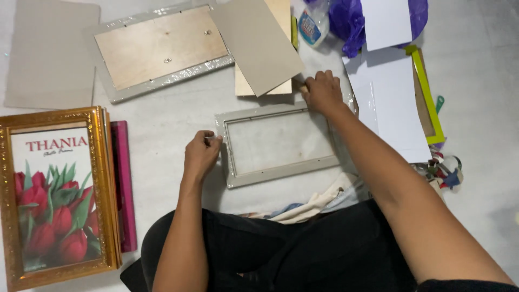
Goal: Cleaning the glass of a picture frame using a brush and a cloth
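A small silver-grey picture frame (281, 167) lies face down on the white floor in front of my knees. My left hand (201, 156) pinches its left edge near the upper corner. My right hand (323, 91) rests at the frame's upper right corner, fingers curled on the edge and on the clear plastic wrap there. A grey cardboard sheet (258, 44) lies tilted just beyond the frame, on top of a wooden backing board (282, 13).
A larger wrapped frame (162, 48) with a wooden back lies at upper left, beside a grey card (51, 54). A gold frame with a tulip picture (57, 189) and a pink frame (123, 184) sit left. White sheets (389, 103), a green-yellow frame (430, 103), a glue bottle (312, 22), purple plastic (348, 19) lie right.
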